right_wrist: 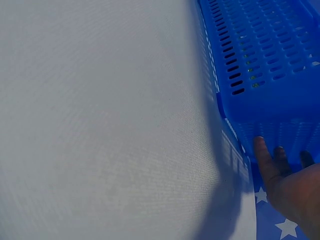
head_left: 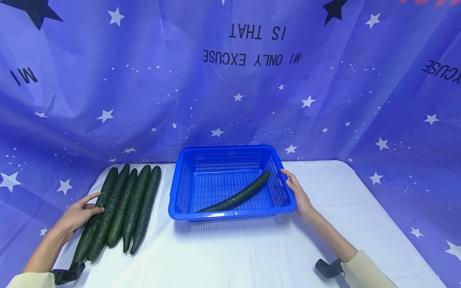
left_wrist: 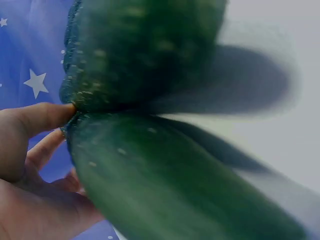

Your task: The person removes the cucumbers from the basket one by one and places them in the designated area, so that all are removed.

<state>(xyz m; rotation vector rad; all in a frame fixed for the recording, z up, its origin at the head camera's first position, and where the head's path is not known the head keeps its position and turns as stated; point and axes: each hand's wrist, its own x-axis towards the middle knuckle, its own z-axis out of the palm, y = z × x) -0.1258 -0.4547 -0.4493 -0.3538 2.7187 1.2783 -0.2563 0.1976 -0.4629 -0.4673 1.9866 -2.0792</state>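
Observation:
At the left of the head view, several dark green cucumbers (head_left: 136,216) lie side by side, their long sides touching. My left hand (head_left: 77,216) holds the leftmost cucumber (head_left: 83,243), with the thumb and index finger reaching across its top. In the left wrist view the fingertips press at the seam between two cucumbers. A blue plastic basket (head_left: 232,215) with slotted walls contains a single curved cucumber (head_left: 246,193), lying diagonally. My right hand (head_left: 300,196) rests against the basket's right end, under the rim. Its straight fingers touch the end wall in the right wrist view.
A white cloth (head_left: 223,256) covers the table. Behind and along both sides hangs a blue-purple curtain (head_left: 201,104) with stars and upside-down lettering. Black wrist mounts (head_left: 329,269) show below the hands.

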